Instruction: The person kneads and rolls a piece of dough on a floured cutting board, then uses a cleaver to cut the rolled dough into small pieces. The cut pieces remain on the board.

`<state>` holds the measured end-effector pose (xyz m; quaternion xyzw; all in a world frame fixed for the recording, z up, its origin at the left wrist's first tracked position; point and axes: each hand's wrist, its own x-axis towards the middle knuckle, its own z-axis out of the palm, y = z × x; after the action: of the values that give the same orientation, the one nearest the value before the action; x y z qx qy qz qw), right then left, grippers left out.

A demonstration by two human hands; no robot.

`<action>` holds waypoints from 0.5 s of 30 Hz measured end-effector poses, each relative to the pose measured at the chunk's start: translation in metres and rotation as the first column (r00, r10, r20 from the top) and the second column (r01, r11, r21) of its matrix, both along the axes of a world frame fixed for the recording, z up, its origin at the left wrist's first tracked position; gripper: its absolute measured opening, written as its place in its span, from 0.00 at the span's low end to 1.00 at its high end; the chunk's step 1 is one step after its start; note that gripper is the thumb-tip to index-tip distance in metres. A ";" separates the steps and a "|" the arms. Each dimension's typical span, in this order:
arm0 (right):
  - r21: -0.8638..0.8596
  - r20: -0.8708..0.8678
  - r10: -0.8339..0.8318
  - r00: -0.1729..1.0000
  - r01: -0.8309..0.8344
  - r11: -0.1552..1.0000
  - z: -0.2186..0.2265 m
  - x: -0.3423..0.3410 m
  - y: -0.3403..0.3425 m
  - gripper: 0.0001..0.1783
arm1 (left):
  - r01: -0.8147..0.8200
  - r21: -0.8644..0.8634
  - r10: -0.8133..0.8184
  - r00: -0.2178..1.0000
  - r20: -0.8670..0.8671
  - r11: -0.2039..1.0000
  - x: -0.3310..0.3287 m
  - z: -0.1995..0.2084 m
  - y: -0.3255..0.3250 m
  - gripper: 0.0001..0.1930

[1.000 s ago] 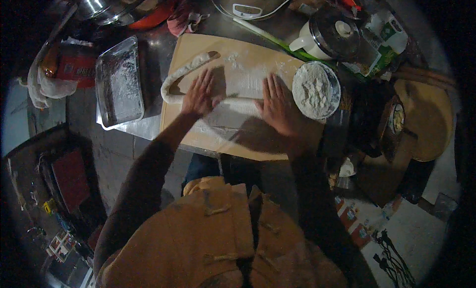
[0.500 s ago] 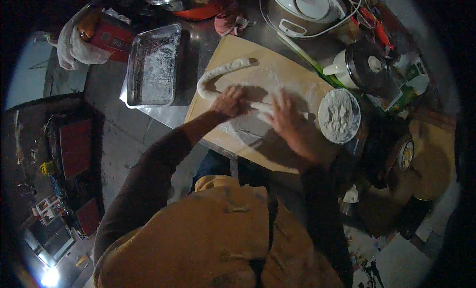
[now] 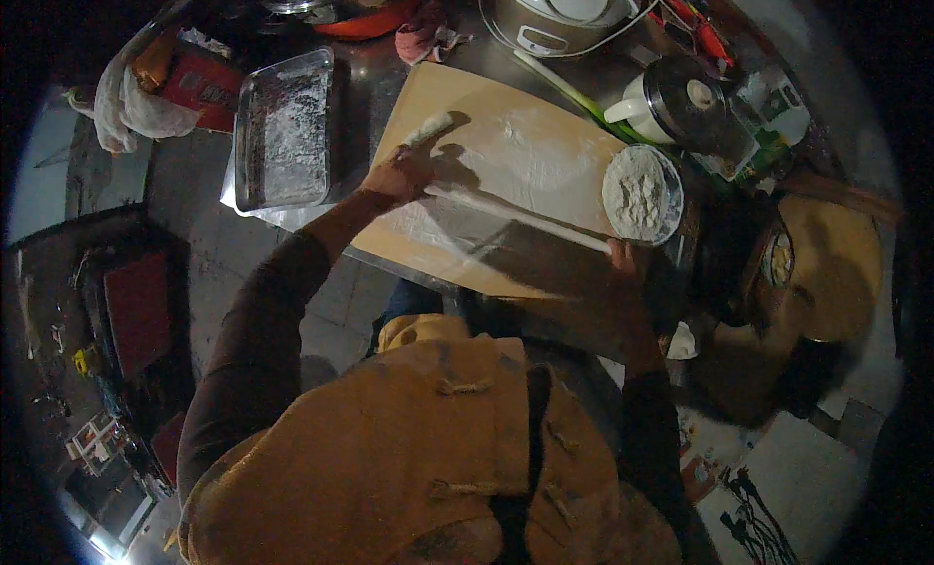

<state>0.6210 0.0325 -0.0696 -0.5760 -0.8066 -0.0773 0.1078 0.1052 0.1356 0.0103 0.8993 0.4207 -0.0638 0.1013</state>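
A long rope of floured dough (image 3: 525, 218) runs straight and thin across the wooden board (image 3: 467, 90), between my two hands. My left hand (image 3: 401, 173) is closed round it near the board's left side, and a thicker end of dough sticks out beyond the fingers. At the right, my right hand (image 3: 625, 265) has its fingers closed on the thin end, close to the board's right edge. Loose flour dusts the board. A clear bowl of flour (image 3: 637, 194) stands at the board's right end, just beyond my right hand.
A floured metal tray (image 3: 329, 137) stands left of the board. Behind are a rice cooker (image 3: 559, 20), a pink cloth (image 3: 423, 38) and a leek-like green stalk (image 3: 574, 93). A lidded pot with a pale handle (image 3: 693, 98) sits at back right.
My hands have moved apart, the left leftward and the right toward the board's right edge. The dough between them now spans a longer, straighter stretch, and the curved part has shortened.
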 end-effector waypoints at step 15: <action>0.227 -0.283 0.127 0.951 -0.062 0.972 0.040 -0.215 0.083 0.19 | -0.252 0.039 0.203 0.855 0.477 0.967 0.160 -0.036 -0.011 0.29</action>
<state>0.4063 0.1156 -0.0299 -0.5266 -0.7950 -0.0721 0.2924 0.2656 0.1250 -0.0256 0.8357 0.4896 0.1894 0.1616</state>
